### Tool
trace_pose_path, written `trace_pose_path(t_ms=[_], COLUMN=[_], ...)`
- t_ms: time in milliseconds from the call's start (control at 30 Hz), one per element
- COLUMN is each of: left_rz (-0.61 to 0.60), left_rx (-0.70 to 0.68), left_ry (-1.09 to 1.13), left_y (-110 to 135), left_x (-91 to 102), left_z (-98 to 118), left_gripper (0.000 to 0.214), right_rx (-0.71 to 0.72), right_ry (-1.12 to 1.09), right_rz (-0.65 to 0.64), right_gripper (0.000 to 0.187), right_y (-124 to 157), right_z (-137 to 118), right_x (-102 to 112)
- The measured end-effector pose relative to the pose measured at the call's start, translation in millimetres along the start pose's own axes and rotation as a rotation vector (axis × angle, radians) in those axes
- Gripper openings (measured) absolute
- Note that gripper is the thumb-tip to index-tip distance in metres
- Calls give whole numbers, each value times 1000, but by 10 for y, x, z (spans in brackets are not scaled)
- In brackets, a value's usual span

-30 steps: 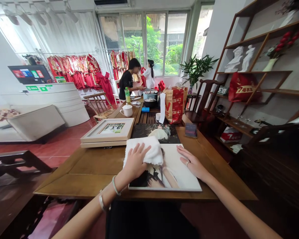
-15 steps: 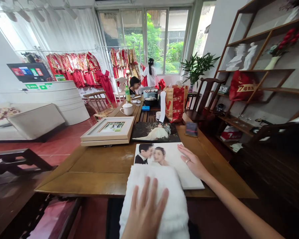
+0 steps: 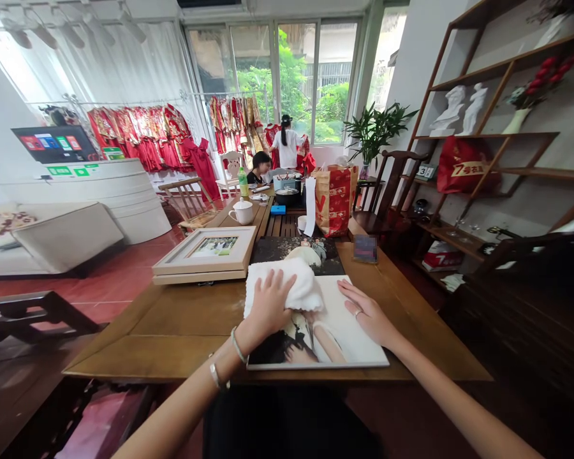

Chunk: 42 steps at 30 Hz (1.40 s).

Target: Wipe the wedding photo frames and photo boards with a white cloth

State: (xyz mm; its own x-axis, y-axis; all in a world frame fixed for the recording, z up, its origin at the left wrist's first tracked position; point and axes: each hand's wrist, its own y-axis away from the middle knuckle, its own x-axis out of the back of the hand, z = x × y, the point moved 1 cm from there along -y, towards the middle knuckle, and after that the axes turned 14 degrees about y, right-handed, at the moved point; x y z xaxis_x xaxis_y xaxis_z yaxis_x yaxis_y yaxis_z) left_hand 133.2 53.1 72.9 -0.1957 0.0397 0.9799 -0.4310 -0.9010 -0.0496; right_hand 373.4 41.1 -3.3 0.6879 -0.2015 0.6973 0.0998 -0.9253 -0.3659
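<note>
A large photo print [image 3: 349,331] lies flat near the front edge of the wooden table [image 3: 182,319]. My left hand [image 3: 268,306] presses a folded white towel [image 3: 287,280] onto the print's far left part, fingers spread flat on the cloth. My right hand [image 3: 368,312] rests flat on the print's right side, fingers stretched out, a ring on one finger. Behind the print lies a dark photo print [image 3: 325,248], partly covered by the towel.
A stack of framed pictures [image 3: 205,252] sits left of the prints. Farther back stand a white teapot [image 3: 243,211], a red paper bag [image 3: 333,201] and a small card stand [image 3: 366,248]. Two people are at the far end. Shelves [image 3: 483,159] line the right wall.
My left hand has pushed the towel from the print's near edge back up to its far part, after pulling it down toward me. My right hand has stayed in place.
</note>
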Motion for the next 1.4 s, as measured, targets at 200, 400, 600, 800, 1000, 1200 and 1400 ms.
trace_pose_path(t_ms=[200,400,600,800,1000,1200,1400], left_rz=[-116,-289,-195,-31,-90,-235,-166], left_rx=[94,91,59,17,57,-101,-152], left_ry=[-99,-91,-70,-39,21,87,88], left_y=[463,1201,863,125,236,923,697], left_x=[18,-13,10,-14,-42,-219,-238], left_z=[258,467,330,-16,51,449,542], left_gripper=[83,92,91,82,88,104,96], right_rx=[-28,-34,-23,-12,-19,-19,6], right_ry=[40,48,53,59,47,33,7], right_rz=[28,22,6,8,23,38,51], right_gripper=[42,43,43,42,42,42,40], right_y=[4,12,14,31,33,11,17], right_z=[-28,-51,-51,-18,-26,-32,-31], right_x=[10,12,20,13,0,-20,-14])
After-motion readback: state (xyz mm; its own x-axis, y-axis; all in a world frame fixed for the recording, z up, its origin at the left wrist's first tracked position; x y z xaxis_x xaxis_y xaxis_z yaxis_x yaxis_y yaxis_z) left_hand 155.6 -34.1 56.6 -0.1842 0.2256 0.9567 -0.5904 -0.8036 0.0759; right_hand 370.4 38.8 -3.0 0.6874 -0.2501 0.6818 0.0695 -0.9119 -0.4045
